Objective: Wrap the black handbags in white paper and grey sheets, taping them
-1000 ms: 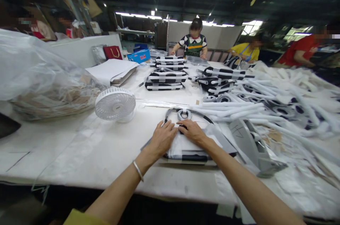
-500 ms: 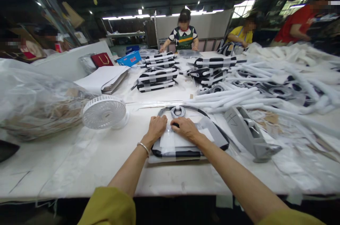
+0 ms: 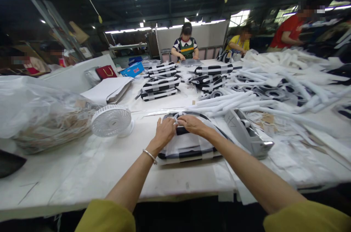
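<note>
A black and pale bag lies flat on the table in front of me, partly covered by white sheet and clear plastic or tape. Both my hands meet at its far edge. My left hand has its fingers bent and closed on the bag's upper part. Beside it, my right hand pinches the same area, its fingertips almost touching the left ones. A black band of the bag shows just below the right fingers. What exactly lies between the fingertips is partly hidden. To the right stands a grey tape dispenser.
A white fan and a plastic sack stand at left. Stacked black-and-white bundles lie beyond, with white padded strips and coiled straps at right. A blue box sits farther back. Co-workers surround the table.
My hands have moved toward the bag's far edge and closer together. The bag's upper part is now folded or bunched under them, covering the coiled strap. The camera view has shifted slightly.
</note>
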Demonstrator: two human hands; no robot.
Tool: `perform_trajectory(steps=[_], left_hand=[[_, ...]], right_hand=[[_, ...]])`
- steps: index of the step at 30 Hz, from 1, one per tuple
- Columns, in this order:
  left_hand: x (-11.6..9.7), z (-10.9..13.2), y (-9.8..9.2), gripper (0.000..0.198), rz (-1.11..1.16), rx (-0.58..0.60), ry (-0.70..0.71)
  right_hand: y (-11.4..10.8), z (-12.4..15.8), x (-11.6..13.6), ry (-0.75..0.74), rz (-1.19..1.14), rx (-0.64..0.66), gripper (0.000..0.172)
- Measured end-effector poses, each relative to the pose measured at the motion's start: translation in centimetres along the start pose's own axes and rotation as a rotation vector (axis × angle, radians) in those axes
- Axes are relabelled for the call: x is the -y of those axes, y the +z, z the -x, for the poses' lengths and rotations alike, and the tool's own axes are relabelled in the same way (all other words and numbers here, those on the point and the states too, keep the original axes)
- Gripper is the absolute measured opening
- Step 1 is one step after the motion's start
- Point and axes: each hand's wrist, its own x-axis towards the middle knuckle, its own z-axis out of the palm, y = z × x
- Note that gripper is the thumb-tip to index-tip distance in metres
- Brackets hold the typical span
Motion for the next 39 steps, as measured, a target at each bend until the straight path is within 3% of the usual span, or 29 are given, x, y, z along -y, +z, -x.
perform_trajectory(steps=[4,9,17,23,27,30,34,39], left_hand=[[-1.4,1.8,1.6,0.035,0.012,-0.001,-0.017],[-1.1,2.3,3.8,0.043,0.022,-0.013,-0.049],[-0.9,2.2,4.7,0.048,0.059,-0.033,-0.061],[-0.7,2.3,3.3,0.049,0.161,-0.039,-0.111],[-0.3,2.7,1.2,0.053,0.217,-0.04,-0.161],[-0.5,4.0,0.5,0.055,0.232,-0.029,-0.162],[-1.2,6.4,1.8,0.056,0.166,-0.048,-0.078],[-1.2,8.5,4.7,0.062,0.018,-0.252,0.004]], right_hand=[[-0.9,1.9,-2.1,0.07,0.103,0.003,0.047],[1.7,4.0,-3.7,0.111,0.245,0.026,0.042],[2.9,4.2,-4.3,0.104,0.24,0.051,0.044],[1.6,3.6,-3.9,0.151,0.148,0.018,0.053],[-1.5,3.7,-4.0,0.04,0.046,0.046,0.056],[-2.6,5.6,-4.7,-0.02,0.024,0.086,0.061],[-1.3,9.3,-6.2,-0.036,0.101,0.075,0.064],[2.2,12.2,-7.8,-0.106,0.186,-0.108,0.06]])
